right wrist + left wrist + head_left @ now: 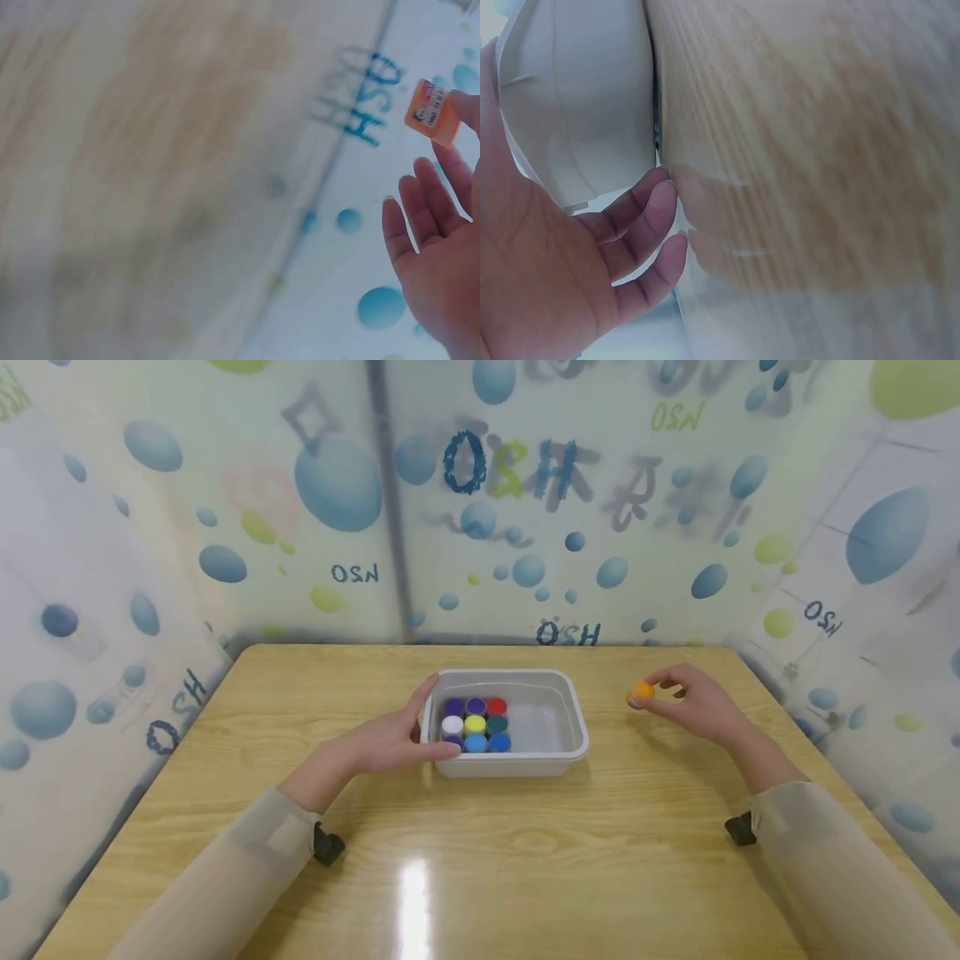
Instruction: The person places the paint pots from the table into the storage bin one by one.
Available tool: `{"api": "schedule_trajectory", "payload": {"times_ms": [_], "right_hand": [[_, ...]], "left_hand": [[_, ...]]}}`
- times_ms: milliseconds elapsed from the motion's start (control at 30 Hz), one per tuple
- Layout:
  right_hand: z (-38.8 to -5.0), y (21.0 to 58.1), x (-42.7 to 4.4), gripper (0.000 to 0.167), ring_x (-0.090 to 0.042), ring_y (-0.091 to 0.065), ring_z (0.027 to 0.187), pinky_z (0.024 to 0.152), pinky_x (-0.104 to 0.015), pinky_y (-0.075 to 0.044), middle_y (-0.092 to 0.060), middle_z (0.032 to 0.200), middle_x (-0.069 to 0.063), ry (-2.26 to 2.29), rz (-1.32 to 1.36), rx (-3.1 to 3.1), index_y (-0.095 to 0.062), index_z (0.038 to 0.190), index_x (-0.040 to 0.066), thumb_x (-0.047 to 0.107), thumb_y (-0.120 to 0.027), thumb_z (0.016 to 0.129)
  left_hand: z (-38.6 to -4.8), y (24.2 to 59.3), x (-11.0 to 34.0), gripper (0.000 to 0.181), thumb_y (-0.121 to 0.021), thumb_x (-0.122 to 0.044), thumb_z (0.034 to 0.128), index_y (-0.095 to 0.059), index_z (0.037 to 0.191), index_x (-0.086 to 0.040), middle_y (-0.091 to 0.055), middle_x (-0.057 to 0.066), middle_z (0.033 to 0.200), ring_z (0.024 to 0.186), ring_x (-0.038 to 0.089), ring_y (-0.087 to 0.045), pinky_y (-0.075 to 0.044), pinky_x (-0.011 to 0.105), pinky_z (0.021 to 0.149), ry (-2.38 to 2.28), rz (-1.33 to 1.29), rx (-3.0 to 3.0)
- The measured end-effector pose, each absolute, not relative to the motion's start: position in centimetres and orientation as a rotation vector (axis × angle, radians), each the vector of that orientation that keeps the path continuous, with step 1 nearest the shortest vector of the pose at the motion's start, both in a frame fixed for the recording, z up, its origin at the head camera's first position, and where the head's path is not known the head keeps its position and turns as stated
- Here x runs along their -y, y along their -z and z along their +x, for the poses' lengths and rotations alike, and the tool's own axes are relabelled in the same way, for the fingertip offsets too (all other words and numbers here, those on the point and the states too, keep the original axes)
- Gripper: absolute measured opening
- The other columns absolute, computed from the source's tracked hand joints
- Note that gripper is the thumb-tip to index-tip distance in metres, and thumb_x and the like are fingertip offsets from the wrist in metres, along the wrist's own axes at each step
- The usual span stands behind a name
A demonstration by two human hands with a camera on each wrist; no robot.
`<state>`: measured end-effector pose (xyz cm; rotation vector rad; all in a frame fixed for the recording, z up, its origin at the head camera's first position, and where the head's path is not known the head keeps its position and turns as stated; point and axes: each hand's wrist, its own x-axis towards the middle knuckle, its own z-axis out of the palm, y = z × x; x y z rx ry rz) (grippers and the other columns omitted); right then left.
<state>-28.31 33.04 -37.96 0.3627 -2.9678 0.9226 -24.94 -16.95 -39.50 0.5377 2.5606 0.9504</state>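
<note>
A white rectangular plastic tub (536, 766) stands on the table. In its left part, small paint pots (475, 724) with coloured lids sit in rows: purple, red, white, yellow, dark green and blue. My left hand (386, 739) grips the tub's left end, thumb over the front rim and index finger at the back corner. In the left wrist view its other fingers (660, 214) bend loosely below the tub's wall. Off to the right of the tub, my right hand (697, 700) pinches an orange paint pot (429, 109) with a printed label between thumb and index finger, above the table.
The wood-grain table (525, 860) reaches back to a wall sheet (480, 568) printed with blue and green drops and letters. Similar sheets rise along the left and right sides. The tub's right half shows its bare floor. Black straps show at both sleeve cuffs.
</note>
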Motion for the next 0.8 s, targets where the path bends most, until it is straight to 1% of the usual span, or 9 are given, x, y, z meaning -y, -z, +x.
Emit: {"api": "schedule_trajectory", "payload": {"times_ms": [167, 300, 400, 467, 567, 700, 800], "right_hand": [[-27.8, 36.7, -30.7, 0.048, -0.039, -0.057, 0.132, 0.106, -0.062, -0.049, -0.065, 0.141, -0.017, -0.941, 0.456, 2.875, -0.074, 0.129, 0.006, 0.044, -0.083, 0.099], [-27.9, 35.9, -28.6, 0.043, -0.035, -0.059, 0.130, 0.106, -0.059, -0.048, -0.069, 0.137, -0.013, -0.931, 0.520, 2.798, -0.075, 0.125, 0.010, 0.042, -0.085, 0.097], [-28.1, 35.6, -27.2, 0.037, -0.034, -0.058, 0.131, 0.105, -0.056, -0.047, -0.069, 0.137, -0.012, -0.928, 0.563, 2.749, -0.076, 0.121, 0.012, 0.038, -0.086, 0.097], [-28.3, 35.4, -26.3, 0.034, -0.035, -0.057, 0.132, 0.105, -0.056, -0.046, -0.068, 0.139, -0.012, -0.937, 0.595, 2.726, -0.077, 0.119, 0.011, 0.035, -0.086, 0.097], [-28.6, 35.3, -24.8, 0.034, -0.037, -0.054, 0.137, 0.110, -0.061, -0.045, -0.066, 0.142, -0.013, -0.953, 0.620, 2.717, -0.077, 0.119, 0.010, 0.033, -0.087, 0.096], [-29.0, 35.5, -22.8, 0.040, -0.040, -0.045, 0.145, 0.119, -0.069, -0.037, -0.061, 0.148, -0.015, -0.943, 0.620, 2.761, -0.077, 0.122, 0.009, 0.037, -0.088, 0.095], [-29.3, 35.8, -21.6, 0.041, -0.041, -0.041, 0.148, 0.121, -0.071, -0.034, -0.059, 0.152, -0.017, -0.945, 0.641, 2.789, -0.077, 0.123, 0.009, 0.036, -0.088, 0.094]], "left_hand": [[-24.9, 39.6, 17.0, 0.127, -0.070, -0.080, 0.0924, 0.018, 0.174, -0.040, -0.050, 0.022, 0.165, 0.135, 0.033, -0.063, -0.047, 0.059, 0.119, -0.952, 0.542, -2.561], [-24.9, 39.6, 17.1, 0.127, -0.070, -0.080, 0.0922, 0.018, 0.174, -0.040, -0.048, 0.022, 0.167, 0.135, 0.033, -0.063, -0.046, 0.060, 0.120, -0.954, 0.535, -2.558], [-24.8, 39.5, 17.1, 0.127, -0.071, -0.080, 0.0919, 0.018, 0.174, -0.041, -0.048, 0.021, 0.167, 0.135, 0.033, -0.063, -0.046, 0.060, 0.120, -0.959, 0.532, -2.551], [-24.9, 39.5, 17.0, 0.127, -0.071, -0.080, 0.0917, 0.018, 0.174, -0.041, -0.048, 0.021, 0.166, 0.134, 0.032, -0.063, -0.046, 0.060, 0.119, -0.959, 0.536, -2.548], [-24.9, 39.5, 17.1, 0.128, -0.071, -0.080, 0.0917, 0.019, 0.174, -0.041, -0.053, 0.021, 0.162, 0.130, 0.030, -0.064, -0.048, 0.058, 0.117, -0.952, 0.540, -2.552], [-24.8, 39.4, 17.1, 0.127, -0.070, -0.080, 0.0922, 0.019, 0.174, -0.040, -0.055, 0.021, 0.160, 0.127, 0.029, -0.065, -0.049, 0.058, 0.116, -0.947, 0.537, -2.552], [-24.8, 39.4, 17.1, 0.127, -0.070, -0.080, 0.0922, 0.020, 0.173, -0.041, -0.054, 0.021, 0.161, 0.128, 0.029, -0.065, -0.048, 0.058, 0.117, -0.949, 0.531, -2.544]]}}
